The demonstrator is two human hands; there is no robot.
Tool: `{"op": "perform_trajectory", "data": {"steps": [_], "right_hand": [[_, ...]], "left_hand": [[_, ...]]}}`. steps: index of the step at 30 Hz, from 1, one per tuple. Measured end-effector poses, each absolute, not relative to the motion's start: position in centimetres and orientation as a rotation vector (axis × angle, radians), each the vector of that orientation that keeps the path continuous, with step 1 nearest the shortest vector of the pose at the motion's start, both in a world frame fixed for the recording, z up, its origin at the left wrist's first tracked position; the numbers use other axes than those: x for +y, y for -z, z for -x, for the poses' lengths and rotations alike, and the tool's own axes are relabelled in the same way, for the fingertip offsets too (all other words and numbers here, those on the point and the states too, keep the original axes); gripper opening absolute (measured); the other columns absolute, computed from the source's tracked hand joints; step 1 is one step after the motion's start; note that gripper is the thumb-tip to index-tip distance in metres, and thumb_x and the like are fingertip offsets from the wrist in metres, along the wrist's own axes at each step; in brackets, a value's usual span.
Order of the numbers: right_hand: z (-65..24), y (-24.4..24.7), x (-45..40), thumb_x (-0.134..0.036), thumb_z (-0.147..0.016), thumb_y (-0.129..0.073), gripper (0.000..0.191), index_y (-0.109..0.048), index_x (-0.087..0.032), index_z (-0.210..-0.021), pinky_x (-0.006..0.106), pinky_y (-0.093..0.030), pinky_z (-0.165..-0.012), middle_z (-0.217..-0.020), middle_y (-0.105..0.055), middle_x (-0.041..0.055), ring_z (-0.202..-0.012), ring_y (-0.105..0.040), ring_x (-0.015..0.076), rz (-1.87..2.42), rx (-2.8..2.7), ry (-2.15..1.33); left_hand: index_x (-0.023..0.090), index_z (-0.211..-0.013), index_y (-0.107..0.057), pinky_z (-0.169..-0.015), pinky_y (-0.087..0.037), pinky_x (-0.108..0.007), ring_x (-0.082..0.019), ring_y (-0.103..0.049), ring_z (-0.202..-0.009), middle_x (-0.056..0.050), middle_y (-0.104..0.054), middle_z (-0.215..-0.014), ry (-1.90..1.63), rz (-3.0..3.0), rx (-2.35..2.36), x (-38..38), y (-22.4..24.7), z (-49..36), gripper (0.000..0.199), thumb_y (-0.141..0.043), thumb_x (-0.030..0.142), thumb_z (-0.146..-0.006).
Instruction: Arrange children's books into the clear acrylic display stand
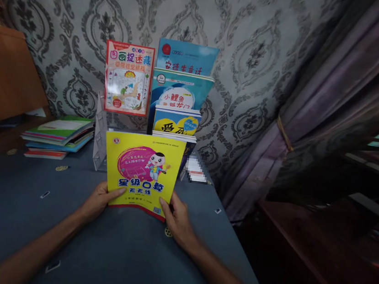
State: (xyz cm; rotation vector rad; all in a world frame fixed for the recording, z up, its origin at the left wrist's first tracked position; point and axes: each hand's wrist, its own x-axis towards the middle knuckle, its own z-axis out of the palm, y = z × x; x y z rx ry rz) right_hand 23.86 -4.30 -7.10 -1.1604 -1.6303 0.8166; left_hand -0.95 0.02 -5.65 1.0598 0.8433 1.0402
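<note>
The left hand (97, 200) and the right hand (178, 216) are holding a yellow book (142, 173) in front of the rack (98, 142), its cover facing the wearer. The left fingers are pinching its lower left edge and the right fingers its lower right edge; both thumbs are lying on the cover, while most of the other fingers are hiding behind it. The book is leaning back a little, its red bottom edge bowing, and it is covering much of the rack's lower front. Whether it is touching the rack, I cannot tell.

In the rack's left column, a red-edged book (128, 79) is standing high. In its right column, books are rising in steps: a blue book (187, 59) is standing at the back, a teal book (182, 90) in front of that, then a blue-and-yellow book (177, 123) lower down. Left of the rack, a stack (59, 133) of books is lying on the table (120, 253). Right of the rack, a curtain (262, 137) is hanging, gathered by a tie (284, 134). Behind the rack, a patterned wall (255, 53) is rising.
</note>
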Motion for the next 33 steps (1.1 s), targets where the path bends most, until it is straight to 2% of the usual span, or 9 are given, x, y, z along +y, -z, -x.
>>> {"op": "perform_trajectory", "data": {"steps": [11, 18, 33], "right_hand": [[-23.61, 7.83, -3.68, -0.064, -0.088, -0.066, 0.051, -0.068, -0.021, -0.115, 0.045, -0.066, -0.08, -0.114, -0.077, 0.0106, -0.095, -0.077, 0.0292, 1.0, -1.418, -1.167], [-23.61, 7.96, -3.54, -0.058, -0.082, -0.077, 0.049, -0.069, -0.023, -0.117, 0.048, -0.066, -0.086, -0.119, -0.077, 0.0089, -0.108, -0.074, 0.0321, 0.97, -1.327, -1.265], [-23.47, 7.52, -3.71, -0.062, -0.086, -0.071, 0.052, -0.067, -0.022, -0.12, 0.05, -0.065, -0.088, -0.12, -0.076, 0.0103, -0.102, -0.077, 0.0303, 0.969, -1.347, -1.265]], "left_hand": [[0.009, -0.102, -0.076, -0.09, -0.063, -0.049, -0.036, -0.077, -0.095, -0.019, -0.079, -0.105, -0.942, -0.943, 0.814, -0.5, 5.02, 0.81, 0.054, -0.092, 0.044, -0.064], [0.009, -0.104, -0.076, -0.087, -0.063, -0.047, -0.034, -0.078, -0.091, -0.019, -0.079, -0.106, -0.949, -0.93, 0.796, -0.35, 5.39, 0.93, 0.053, -0.091, 0.042, -0.066], [0.01, -0.103, -0.077, -0.08, -0.064, -0.043, -0.033, -0.078, -0.087, -0.017, -0.08, -0.103, -0.957, -0.946, 0.812, -0.45, 5.58, 1.03, 0.055, -0.092, 0.045, -0.064]]}}
